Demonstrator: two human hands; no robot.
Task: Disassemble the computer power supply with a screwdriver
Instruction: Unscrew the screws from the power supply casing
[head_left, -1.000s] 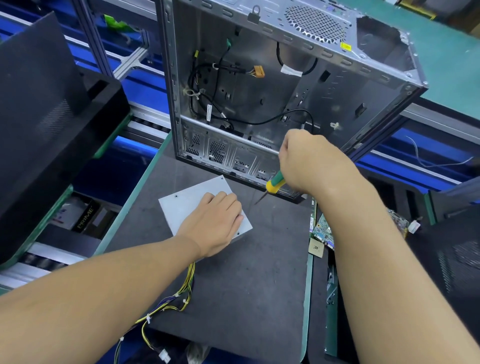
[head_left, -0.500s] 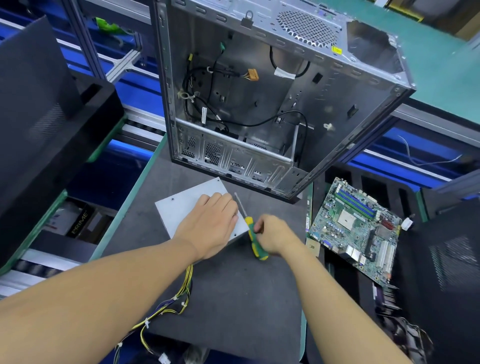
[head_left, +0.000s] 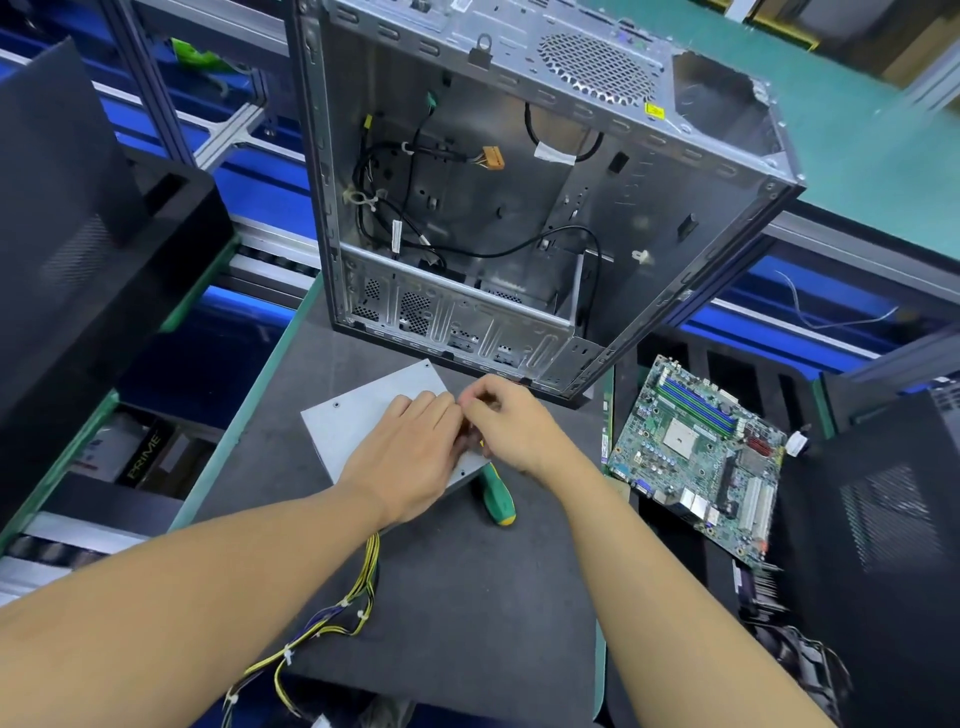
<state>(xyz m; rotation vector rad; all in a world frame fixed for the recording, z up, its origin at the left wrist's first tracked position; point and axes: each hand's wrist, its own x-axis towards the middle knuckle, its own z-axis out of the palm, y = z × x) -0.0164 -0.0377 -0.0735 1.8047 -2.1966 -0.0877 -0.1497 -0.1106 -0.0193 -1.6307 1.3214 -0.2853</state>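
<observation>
- My left hand (head_left: 410, 457) is lying flat, palm down, fingers straight, and is pressing on the grey power supply (head_left: 358, 415).
- The power supply is resting on the dark mat (head_left: 467, 597), directly under that hand; its yellow and black cable bundle (head_left: 332, 618) is trailing off toward my left wrist.
- My right hand (head_left: 511, 421) is curling its fingers at the supply's right edge, touching my left fingertips. I cannot tell whether it is pinching anything.
- The screwdriver (head_left: 496, 496), green handle with a yellow end, is lying on the mat just below my right hand, ungripped; its shaft is hidden.
- Readable writing: "PRIME" on a box (head_left: 143, 457) far left of my left hand.
- The open computer case (head_left: 519, 208) is standing beyond both hands; a motherboard (head_left: 696, 452) is lying to the right of my right hand.
- Change: half a second ago my right hand was gripping the screwdriver; it is now released.
</observation>
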